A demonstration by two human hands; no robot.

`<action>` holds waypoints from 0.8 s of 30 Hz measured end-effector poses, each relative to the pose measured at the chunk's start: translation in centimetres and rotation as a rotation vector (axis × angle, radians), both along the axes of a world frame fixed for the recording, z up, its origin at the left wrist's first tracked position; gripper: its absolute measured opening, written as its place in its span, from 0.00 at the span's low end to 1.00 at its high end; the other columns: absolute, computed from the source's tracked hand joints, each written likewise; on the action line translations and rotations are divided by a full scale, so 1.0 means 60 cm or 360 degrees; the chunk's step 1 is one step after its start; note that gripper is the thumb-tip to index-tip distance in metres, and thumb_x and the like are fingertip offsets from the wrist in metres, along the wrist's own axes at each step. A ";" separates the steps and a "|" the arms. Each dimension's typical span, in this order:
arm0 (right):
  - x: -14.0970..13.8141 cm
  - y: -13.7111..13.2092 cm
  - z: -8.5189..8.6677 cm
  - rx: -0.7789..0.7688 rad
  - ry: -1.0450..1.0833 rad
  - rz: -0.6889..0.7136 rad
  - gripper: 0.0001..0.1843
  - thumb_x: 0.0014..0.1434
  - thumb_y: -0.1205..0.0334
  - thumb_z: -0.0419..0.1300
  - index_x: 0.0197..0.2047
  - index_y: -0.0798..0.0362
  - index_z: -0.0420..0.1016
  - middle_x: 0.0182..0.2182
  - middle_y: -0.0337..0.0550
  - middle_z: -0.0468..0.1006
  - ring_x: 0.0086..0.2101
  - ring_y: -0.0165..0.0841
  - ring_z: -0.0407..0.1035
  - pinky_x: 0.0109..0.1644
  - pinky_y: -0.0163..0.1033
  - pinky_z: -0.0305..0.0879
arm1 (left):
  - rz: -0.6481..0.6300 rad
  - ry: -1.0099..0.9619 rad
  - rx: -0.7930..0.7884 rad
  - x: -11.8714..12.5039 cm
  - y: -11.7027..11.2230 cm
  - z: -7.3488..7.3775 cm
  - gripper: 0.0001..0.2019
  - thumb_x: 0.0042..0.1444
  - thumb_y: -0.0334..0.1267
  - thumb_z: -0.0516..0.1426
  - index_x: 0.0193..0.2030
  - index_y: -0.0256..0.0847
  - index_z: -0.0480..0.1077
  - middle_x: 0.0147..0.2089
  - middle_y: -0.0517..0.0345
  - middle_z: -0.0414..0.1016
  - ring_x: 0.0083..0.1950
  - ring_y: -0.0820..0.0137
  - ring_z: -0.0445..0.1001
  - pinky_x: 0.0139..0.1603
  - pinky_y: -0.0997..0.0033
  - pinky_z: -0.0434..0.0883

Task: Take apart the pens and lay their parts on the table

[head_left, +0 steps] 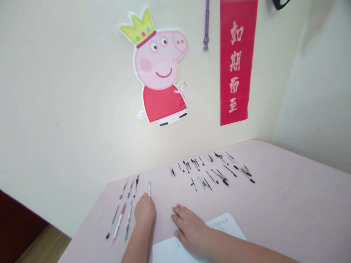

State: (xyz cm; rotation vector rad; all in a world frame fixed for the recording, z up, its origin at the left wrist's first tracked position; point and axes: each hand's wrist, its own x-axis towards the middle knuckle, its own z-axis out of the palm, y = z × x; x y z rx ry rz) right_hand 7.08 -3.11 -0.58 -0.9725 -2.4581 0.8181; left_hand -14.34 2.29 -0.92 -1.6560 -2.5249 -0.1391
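Note:
My left hand [145, 209] is closed around a pen [150, 185] with a light blue end, which points away from me past my fingers. To the left of that hand, several pens lie in two rows, among them a pink and white pen [119, 223] and a pale green pen [128, 220]. My right hand [192, 228] rests flat with its fingers stretched out and holds nothing. Its palm covers part of a white sheet of paper [164, 252] that has handwriting near its upper right; the fingertips reach onto the pink tabletop [274, 212].
Along the far side, several dismantled pen parts [216, 175] lie in small groups in two rows. Behind the table stands a pale wall [82, 91] with a cartoon pig cutout [164, 106] and a red banner [238, 117]. The table's left edge drops toward a wooden floor [46, 246].

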 end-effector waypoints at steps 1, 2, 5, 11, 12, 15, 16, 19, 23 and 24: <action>0.000 0.001 -0.001 -0.0001 0.0031 -0.0005 0.28 0.59 0.59 0.49 0.61 0.59 0.57 0.63 0.52 0.52 0.62 0.42 0.40 0.65 0.47 0.38 | 0.0004 -0.0103 0.0016 0.000 0.000 0.001 0.10 0.60 0.34 0.43 0.39 0.33 0.63 0.36 0.43 0.72 0.38 0.60 0.73 0.35 0.67 0.62; 0.000 0.003 -0.002 -0.0006 0.0073 -0.0016 0.28 0.59 0.59 0.50 0.61 0.59 0.58 0.62 0.52 0.53 0.62 0.42 0.40 0.65 0.47 0.39 | -0.0011 -0.0272 0.0060 0.001 0.000 0.003 0.10 0.59 0.34 0.43 0.37 0.34 0.63 0.35 0.44 0.72 0.38 0.60 0.73 0.35 0.66 0.62; -0.003 0.016 -0.012 -0.0041 0.0296 -0.0142 0.27 0.57 0.63 0.50 0.60 0.58 0.59 0.60 0.51 0.58 0.61 0.39 0.45 0.64 0.46 0.43 | -0.0144 -0.0933 0.0242 0.013 -0.004 0.010 0.09 0.58 0.36 0.44 0.30 0.39 0.61 0.29 0.52 0.70 0.34 0.66 0.70 0.34 0.69 0.62; -0.013 0.059 -0.046 -0.0334 0.1038 -0.0633 0.21 0.54 0.62 0.52 0.52 0.52 0.67 0.46 0.48 0.71 0.45 0.36 0.65 0.51 0.44 0.61 | -0.0480 -0.2104 0.0154 0.067 -0.035 0.010 0.14 0.51 0.52 0.49 0.27 0.42 0.57 0.21 0.68 0.57 0.22 0.76 0.59 0.24 0.77 0.57; -0.014 0.065 -0.049 -0.0440 0.1144 -0.0678 0.20 0.54 0.60 0.52 0.51 0.52 0.67 0.45 0.48 0.71 0.42 0.35 0.66 0.47 0.43 0.63 | -0.0494 -0.2192 0.0093 0.074 -0.041 0.010 0.16 0.50 0.53 0.50 0.27 0.43 0.56 0.21 0.68 0.57 0.21 0.77 0.58 0.23 0.77 0.55; -0.013 0.075 -0.052 -0.0786 0.1390 -0.0740 0.23 0.53 0.56 0.53 0.52 0.52 0.64 0.43 0.47 0.70 0.34 0.32 0.67 0.34 0.37 0.65 | -0.0615 -0.2200 -0.0072 0.083 -0.053 0.012 0.16 0.49 0.54 0.51 0.27 0.42 0.56 0.20 0.69 0.55 0.21 0.77 0.55 0.23 0.78 0.53; -0.012 0.076 -0.050 -0.0874 0.1447 -0.0755 0.24 0.52 0.55 0.54 0.52 0.52 0.62 0.41 0.46 0.70 0.31 0.31 0.66 0.30 0.35 0.63 | -0.0670 -0.2142 -0.0113 0.082 -0.055 0.014 0.15 0.50 0.53 0.50 0.27 0.42 0.56 0.20 0.69 0.55 0.21 0.77 0.55 0.24 0.77 0.54; -0.009 0.077 -0.040 -0.1016 0.1556 -0.0823 0.25 0.51 0.52 0.56 0.51 0.51 0.60 0.34 0.41 0.69 0.23 0.26 0.61 0.22 0.31 0.56 | -0.0801 -0.1926 -0.0266 0.072 -0.059 0.021 0.12 0.52 0.49 0.49 0.28 0.42 0.57 0.20 0.68 0.55 0.22 0.77 0.57 0.25 0.76 0.55; -0.004 0.078 -0.027 -0.1086 0.1624 -0.0869 0.16 0.52 0.47 0.54 0.33 0.53 0.64 0.22 0.34 0.64 0.19 0.24 0.55 0.19 0.29 0.50 | -0.0906 -0.1651 -0.0393 0.060 -0.063 0.029 0.07 0.52 0.42 0.49 0.28 0.42 0.58 0.23 0.66 0.60 0.26 0.76 0.61 0.28 0.76 0.58; -0.003 0.079 -0.026 -0.1090 0.1640 -0.0867 0.17 0.51 0.46 0.55 0.30 0.53 0.64 0.21 0.34 0.64 0.19 0.23 0.55 0.19 0.29 0.50 | -0.0915 -0.1564 -0.0383 0.059 -0.064 0.031 0.06 0.52 0.40 0.49 0.28 0.41 0.58 0.23 0.66 0.61 0.27 0.75 0.61 0.29 0.75 0.58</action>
